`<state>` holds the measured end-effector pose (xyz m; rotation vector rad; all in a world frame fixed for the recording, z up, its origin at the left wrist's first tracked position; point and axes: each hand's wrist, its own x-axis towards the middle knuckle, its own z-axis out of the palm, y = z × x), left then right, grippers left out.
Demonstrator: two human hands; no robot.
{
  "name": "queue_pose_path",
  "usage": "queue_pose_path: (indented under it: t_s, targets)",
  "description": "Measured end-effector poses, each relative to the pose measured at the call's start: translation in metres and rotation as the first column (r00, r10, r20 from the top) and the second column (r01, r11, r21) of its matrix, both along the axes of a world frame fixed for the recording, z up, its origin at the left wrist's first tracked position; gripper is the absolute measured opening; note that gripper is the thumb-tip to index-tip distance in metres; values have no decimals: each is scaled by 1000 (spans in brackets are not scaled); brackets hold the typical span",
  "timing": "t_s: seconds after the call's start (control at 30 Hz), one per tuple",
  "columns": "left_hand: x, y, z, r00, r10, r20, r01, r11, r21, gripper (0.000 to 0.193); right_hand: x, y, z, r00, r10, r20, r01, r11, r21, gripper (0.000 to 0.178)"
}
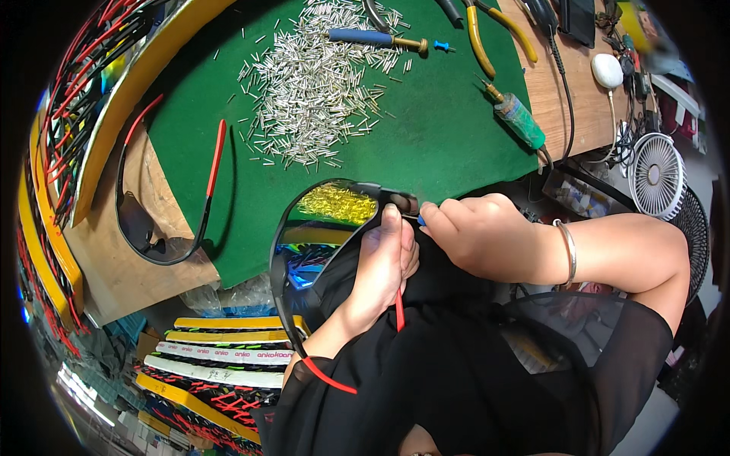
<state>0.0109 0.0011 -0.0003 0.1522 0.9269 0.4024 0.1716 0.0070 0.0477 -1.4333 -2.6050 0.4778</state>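
My left hand grips a pair of black wraparound sunglasses with red temple tips, thumb pressed near the hinge corner. The lens reflects the pile on the mat in yellow. Against that same corner, my right hand is closed in a pinch on a small blue thing, mostly covered by the fingers. Beyond the hands, a heap of short silvery metal pins lies on a green mat. A blue-handled tool with a brass end rests across the heap, beside a blue push pin.
Another pair of sunglasses lies left on the table edge. Yellow-handled pliers and a green-handled soldering iron are at right, with a white fan beyond. Yellow-edged racks of glasses stand left; more strips sit lower left.
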Motion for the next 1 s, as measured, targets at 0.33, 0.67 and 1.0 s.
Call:
queue_pose_path:
  t_s: [0.33,0.67,1.0]
  targets:
    - [-10,-5,-7,967,84,241,-90,996,13,28,4,10,11,987,-96,-126,66,972,-226,11]
    - [-11,-6,-4,971,126,201,-111,990,-83,25,4,26,12,753,-652,-94,200,363,-910,18]
    - [-13,-2,-9,942,116,316,-65,984,-167,27,1,22,7,704,-700,-117,208,362,-909,19]
